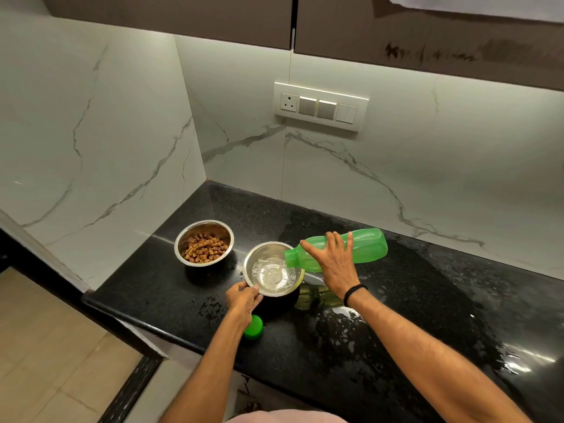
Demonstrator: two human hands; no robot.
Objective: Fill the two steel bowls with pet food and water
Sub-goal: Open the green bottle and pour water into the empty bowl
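Two steel bowls stand on the black counter point(396, 346). The left bowl point(183, 239) holds brown pet food kibble point(204, 249). The right bowl point(253, 259) has water in its bottom. My right hand point(334, 261) grips a green plastic bottle point(366, 247) tipped on its side, its open mouth over the right bowl's rim, water running in. My left hand point(242, 299) pinches the near rim of that bowl. The bottle's green cap point(254, 328) lies on the counter beside my left wrist.
Water patches lie on the counter to the right of the bowls and near its front edge. A marble wall closes the left and back. A switch panel point(320, 105) sits on the back wall under dark cabinets. The counter's left end drops to a tiled floor.
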